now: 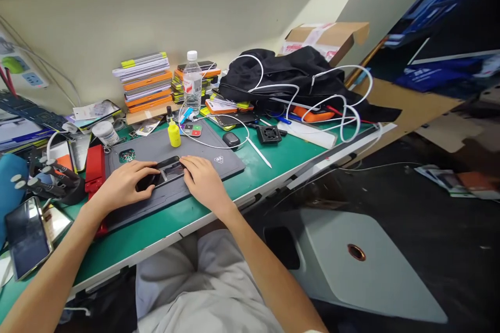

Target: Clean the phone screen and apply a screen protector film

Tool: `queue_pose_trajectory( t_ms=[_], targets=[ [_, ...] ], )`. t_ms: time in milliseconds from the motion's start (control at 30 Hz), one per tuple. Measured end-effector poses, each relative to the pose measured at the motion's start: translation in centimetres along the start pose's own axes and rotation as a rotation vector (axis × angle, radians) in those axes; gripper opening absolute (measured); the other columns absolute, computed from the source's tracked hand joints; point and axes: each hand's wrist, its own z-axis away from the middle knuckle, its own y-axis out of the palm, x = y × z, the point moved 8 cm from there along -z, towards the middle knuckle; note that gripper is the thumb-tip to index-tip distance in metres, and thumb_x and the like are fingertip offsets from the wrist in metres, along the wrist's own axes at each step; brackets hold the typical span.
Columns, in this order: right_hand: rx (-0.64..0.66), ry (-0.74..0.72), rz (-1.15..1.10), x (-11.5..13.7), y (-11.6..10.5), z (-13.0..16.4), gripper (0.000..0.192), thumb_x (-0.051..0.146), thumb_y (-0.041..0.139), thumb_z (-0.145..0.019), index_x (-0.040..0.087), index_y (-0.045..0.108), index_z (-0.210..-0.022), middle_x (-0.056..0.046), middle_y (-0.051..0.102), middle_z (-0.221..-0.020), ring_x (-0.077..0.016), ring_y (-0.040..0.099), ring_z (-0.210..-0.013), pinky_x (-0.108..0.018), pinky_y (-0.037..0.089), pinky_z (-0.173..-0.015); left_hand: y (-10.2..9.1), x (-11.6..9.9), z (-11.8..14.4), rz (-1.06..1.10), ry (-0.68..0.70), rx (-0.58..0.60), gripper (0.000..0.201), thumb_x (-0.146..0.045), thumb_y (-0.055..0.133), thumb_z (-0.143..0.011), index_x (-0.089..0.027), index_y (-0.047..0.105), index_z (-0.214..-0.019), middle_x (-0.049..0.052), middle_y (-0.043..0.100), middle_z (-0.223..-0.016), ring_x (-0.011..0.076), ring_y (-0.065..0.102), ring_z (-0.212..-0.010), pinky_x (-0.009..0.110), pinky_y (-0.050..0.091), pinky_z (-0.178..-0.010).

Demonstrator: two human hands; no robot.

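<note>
Green bench (281,158): both hands press phone (164,173); bottle (192,85) seemingly empty.

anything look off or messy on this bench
Mostly clutter. White cables loop loosely over the black bag and trail off the table's edge. The cardboard box behind leans tilted. The phone under the left hand and right hand lies flat on the grey mat.

No readable text anywhere

Labels on the water bottle (192,83) and the cardboard box (326,39) behind it are too blurred.
</note>
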Motion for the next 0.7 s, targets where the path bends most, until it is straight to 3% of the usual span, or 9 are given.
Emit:
queue_pose_trajectory(
  t_ms=[233,533,700],
  targets=[
    [0.018,0.003,0.026,0.4,-0.3,-0.3,0.044,0.011,0.051,-0.117,0.010,0.078,-0.152,-0.017,0.080,-0.156,-0.0323,0.072,-0.152,-0.054,0.055,-0.134,-0.3,0.0,0.1,-0.066,0.038,-0.045,0.042,-0.040,0.054,-0.116,-0.025,0.084,-0.141,0.008,0.077,-0.162,0.0313,0.082,-0.136,0.051,0.065,-0.121],
    [0.012,-0.006,0.053,0.8,-0.5,-1.0,0.043,0.010,0.055,-0.116,0.012,0.080,-0.151,-0.013,0.082,-0.154,-0.0301,0.075,-0.146,-0.051,0.058,-0.130,-0.9,0.0,-0.1,-0.148,0.122,-0.078,0.047,-0.054,0.056,-0.119,-0.024,0.083,-0.143,0.009,0.079,-0.159,0.0348,0.085,-0.130,0.056,0.071,-0.112],
    [0.016,-0.012,0.044,0.8,-0.4,-0.7,0.043,0.011,0.053,-0.118,0.009,0.078,-0.152,-0.015,0.081,-0.155,-0.0311,0.074,-0.149,-0.051,0.057,-0.131,-1.2,-0.9,-0.2,-0.213,0.139,-0.086,0.048,-0.050,0.052,-0.119,-0.022,0.086,-0.139,0.010,0.080,-0.157,0.0336,0.086,-0.127,0.054,0.073,-0.109]
  ],
)
